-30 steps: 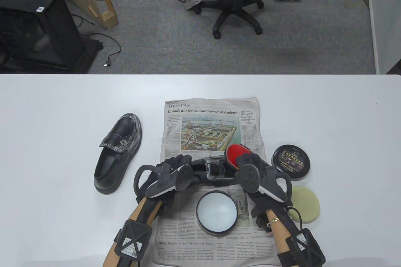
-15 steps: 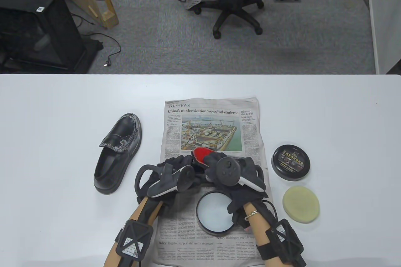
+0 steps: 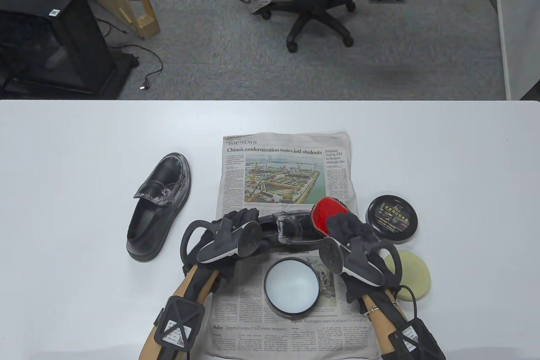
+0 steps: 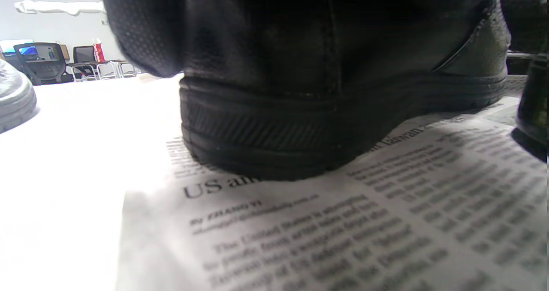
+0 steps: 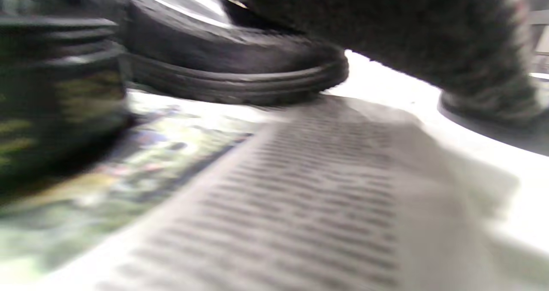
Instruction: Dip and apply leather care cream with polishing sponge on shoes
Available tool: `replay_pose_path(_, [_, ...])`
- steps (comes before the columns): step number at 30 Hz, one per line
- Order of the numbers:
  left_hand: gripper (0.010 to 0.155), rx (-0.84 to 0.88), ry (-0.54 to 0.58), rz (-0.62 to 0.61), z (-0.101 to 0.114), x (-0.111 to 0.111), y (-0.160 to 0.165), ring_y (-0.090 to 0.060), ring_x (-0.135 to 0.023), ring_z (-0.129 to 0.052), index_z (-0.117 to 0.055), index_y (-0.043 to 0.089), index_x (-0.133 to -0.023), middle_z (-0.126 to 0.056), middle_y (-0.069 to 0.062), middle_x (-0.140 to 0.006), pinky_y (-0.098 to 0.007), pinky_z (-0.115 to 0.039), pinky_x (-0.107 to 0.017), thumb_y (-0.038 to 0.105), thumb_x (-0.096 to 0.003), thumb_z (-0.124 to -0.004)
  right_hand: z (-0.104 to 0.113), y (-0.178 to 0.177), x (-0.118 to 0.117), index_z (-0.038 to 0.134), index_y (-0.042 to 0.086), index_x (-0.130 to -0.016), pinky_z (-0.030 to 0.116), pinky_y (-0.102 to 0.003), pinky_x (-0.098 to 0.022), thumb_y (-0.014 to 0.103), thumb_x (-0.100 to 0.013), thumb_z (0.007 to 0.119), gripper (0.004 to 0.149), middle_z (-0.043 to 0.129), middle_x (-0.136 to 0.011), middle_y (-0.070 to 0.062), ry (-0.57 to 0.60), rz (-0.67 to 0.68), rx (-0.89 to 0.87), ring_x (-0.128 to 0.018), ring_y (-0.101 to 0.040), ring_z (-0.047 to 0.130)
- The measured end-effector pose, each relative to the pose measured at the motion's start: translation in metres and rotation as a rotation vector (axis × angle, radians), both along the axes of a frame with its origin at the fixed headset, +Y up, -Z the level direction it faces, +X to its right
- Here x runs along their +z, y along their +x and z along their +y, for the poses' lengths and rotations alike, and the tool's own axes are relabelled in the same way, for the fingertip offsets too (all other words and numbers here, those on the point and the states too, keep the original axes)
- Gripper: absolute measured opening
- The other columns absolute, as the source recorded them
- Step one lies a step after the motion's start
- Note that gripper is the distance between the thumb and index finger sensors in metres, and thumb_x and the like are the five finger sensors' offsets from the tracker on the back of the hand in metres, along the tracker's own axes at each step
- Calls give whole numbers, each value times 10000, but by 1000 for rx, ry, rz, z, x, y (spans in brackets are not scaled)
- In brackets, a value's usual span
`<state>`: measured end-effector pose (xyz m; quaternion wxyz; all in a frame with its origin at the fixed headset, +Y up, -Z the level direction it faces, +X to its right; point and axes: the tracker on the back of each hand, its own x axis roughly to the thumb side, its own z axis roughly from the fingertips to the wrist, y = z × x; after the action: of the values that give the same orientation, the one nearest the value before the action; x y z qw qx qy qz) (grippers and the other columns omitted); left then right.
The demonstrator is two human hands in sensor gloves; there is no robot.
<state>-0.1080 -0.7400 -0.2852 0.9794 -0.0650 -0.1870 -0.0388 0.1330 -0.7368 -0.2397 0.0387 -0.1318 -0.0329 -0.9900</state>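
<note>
A black loafer (image 3: 291, 229) lies across the newspaper (image 3: 287, 166) with white cream streaks on its upper. My left hand (image 3: 241, 217) grips its heel end, and the left wrist view shows the heel (image 4: 300, 111) close up. My right hand (image 3: 337, 225) holds a red polishing sponge (image 3: 328, 211) against the toe end. The toe's sole (image 5: 236, 76) fills the right wrist view under my gloved fingers (image 5: 407, 25). An open cream tin (image 3: 291, 286) stands on the paper just in front of the shoe. A second black loafer (image 3: 160, 204) lies on the table to the left.
The tin's black lid (image 3: 392, 218) lies right of the newspaper, with a round pale yellow sponge (image 3: 415, 273) in front of it, partly under my right wrist. Beyond the table's far edge are grey carpet and an office chair (image 3: 316, 5).
My right hand swept the red sponge left along the shoe's upper, then back right to the toe. The left hand and the shoe stayed put.
</note>
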Motion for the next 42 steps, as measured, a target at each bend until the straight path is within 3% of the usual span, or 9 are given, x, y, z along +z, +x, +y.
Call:
replay_pose_path(4, [908, 0, 3, 1, 0, 0, 0, -314, -999, -771, -550, 179, -1164, -749, -83, -1165, -500, -736, -674, 720, -439, -625, 15, -26, 5, 421, 146, -1144, 551, -550, -729, 370, -654, 468, 541, 476, -1168, -156, -78, 127, -265, -1055, -431, 544])
replay_pose_path(7, [900, 2, 5, -1, 0, 0, 0, -317, -1001, -769, -558, 189, -1162, -746, -81, -1167, -504, -733, -675, 720, -438, -626, 21, -47, -6, 419, 161, -1148, 528, -573, -729, 372, -656, 462, 536, 450, -1183, -148, -124, 167, -402, -1071, -438, 497])
replay_pose_path(11, [903, -8, 17, -5, -1, 1, 1, -321, -998, -774, -561, 193, -1161, -745, -87, -1167, -507, -732, -674, 723, -432, -628, 18, -54, -32, 370, 184, -1165, 402, -631, -715, 387, -664, 428, 543, 363, -1215, -126, -293, 118, -366, -1104, -418, 383])
replay_pose_path(14, [894, -3, 31, 0, -1, 2, 1, -324, -990, -782, -573, 196, -1155, -756, -86, -1159, -509, -735, -669, 719, -433, -629, 9, -43, -51, 366, 176, -1168, 326, -634, -710, 380, -668, 432, 544, 345, -1217, -122, -353, -7, -425, -1107, -413, 337])
replay_pose_path(20, [878, -6, 37, 9, -1, 2, 1, -317, -983, -793, -586, 208, -1147, -770, -74, -1151, -503, -743, -661, 721, -435, -625, -3, -7, -50, 363, 188, -1165, 306, -619, -715, 384, -663, 442, 545, 334, -1217, -101, -257, -138, -292, -1109, -392, 298])
replay_pose_path(23, [873, -28, 51, 15, -1, 2, 2, -316, -974, -806, -595, 208, -1143, -781, -73, -1142, -495, -757, -652, 722, -438, -616, -7, 5, -36, 360, 186, -1160, 399, -598, -735, 384, -658, 444, 547, 354, -1210, -122, -104, -170, -84, -1096, -432, 375])
replay_pose_path(27, [888, -43, 64, 22, -1, 3, 3, -314, -960, -825, -601, 200, -1141, -793, -83, -1131, -474, -782, -641, 732, -430, -608, -2, 8, -14, 389, 161, -1152, 477, -565, -737, 372, -655, 460, 544, 452, -1188, -140, -15, -113, 106, -1077, -425, 502])
replay_pose_path(34, [879, -45, 27, 16, 0, 1, 5, -328, -966, -819, -608, 216, -1142, -790, -77, -1137, -493, -767, -647, 733, -430, -609, 12, -28, 0, 433, 157, -1144, 537, -595, -734, 375, -654, 466, 537, 489, -1174, -139, -48, 74, -131, -1070, -418, 549])
replay_pose_path(42, [903, -81, -18, 20, 1, -3, 8, -355, -962, -818, -590, 230, -1153, -781, -89, -1146, -500, -760, -647, 755, -419, -606, 17, -52, -31, 436, 200, -1144, 512, -625, -734, 393, -653, 456, 527, 487, -1192, -93, -141, 77, -298, -1097, -387, 513])
